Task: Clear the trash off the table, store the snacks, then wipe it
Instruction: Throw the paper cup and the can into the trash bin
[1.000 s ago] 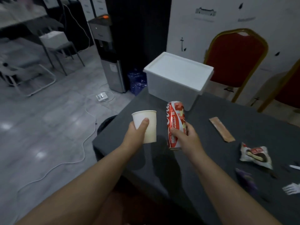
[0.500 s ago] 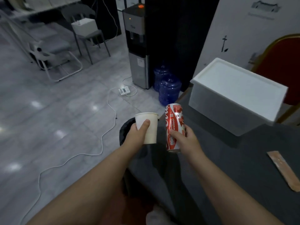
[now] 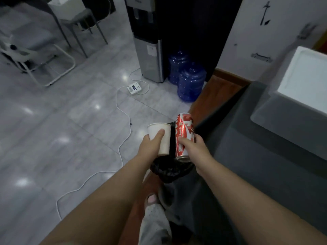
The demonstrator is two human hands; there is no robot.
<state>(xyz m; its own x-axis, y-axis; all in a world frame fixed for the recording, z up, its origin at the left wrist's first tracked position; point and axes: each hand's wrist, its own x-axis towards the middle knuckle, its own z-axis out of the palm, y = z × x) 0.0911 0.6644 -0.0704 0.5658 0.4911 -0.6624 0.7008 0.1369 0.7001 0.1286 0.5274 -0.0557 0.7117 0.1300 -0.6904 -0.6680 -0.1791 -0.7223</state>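
My left hand (image 3: 150, 147) grips a white paper cup (image 3: 161, 138), held upright. Beside it my right hand (image 3: 192, 150) grips a red soda can (image 3: 184, 133), also upright. Both are held past the left edge of the grey table (image 3: 256, 156), over a bin lined with a black bag (image 3: 168, 170) that stands on the floor next to the table. My arms hide most of the bin.
A white lidded box (image 3: 300, 82) sits on the table at the right. On the floor are a white cable with a power strip (image 3: 134, 87), two blue water jugs (image 3: 190, 84), a water dispenser (image 3: 148, 43) and chairs (image 3: 40, 57) at far left.
The view has swung left and down, away from the tabletop. Both hands have carried the cup and the can off the table's edge to above the black-lined bin.
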